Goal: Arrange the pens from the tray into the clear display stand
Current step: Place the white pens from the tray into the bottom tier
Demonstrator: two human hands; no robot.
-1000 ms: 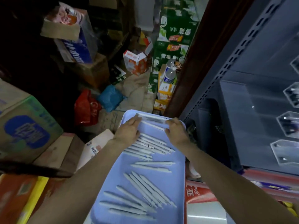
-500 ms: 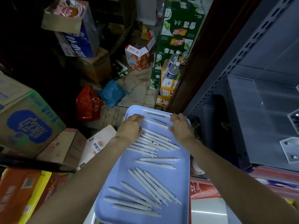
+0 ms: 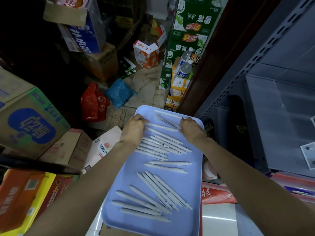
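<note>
A light blue tray (image 3: 192, 184) lies in front of me with several white pens on it in loose groups: a far bunch (image 3: 163, 142), two pens across the middle (image 3: 168, 165) and a near bunch (image 3: 153, 195). My left hand (image 3: 133, 131) and my right hand (image 3: 190, 128) are at the tray's far end, backs up. Their fingers curl down onto the opposite ends of the farthest pens (image 3: 163, 127). The clear display stand (image 3: 279, 120) sits on the grey shelf to the right, apart from both hands and partly cut off by the frame edge.
Cardboard boxes (image 3: 32, 120) are stacked at the left. A red bag (image 3: 92, 103) and a blue bag (image 3: 119, 92) lie on the floor beyond the tray. Green cartons (image 3: 189, 36) and water bottles (image 3: 185, 68) stand by a brown door frame. The shelf's slotted upright (image 3: 238, 72) rises at the right.
My view has swung left, so the display stand sits nearer the right edge. Both hands stay at the tray's far end on the farthest pens.
</note>
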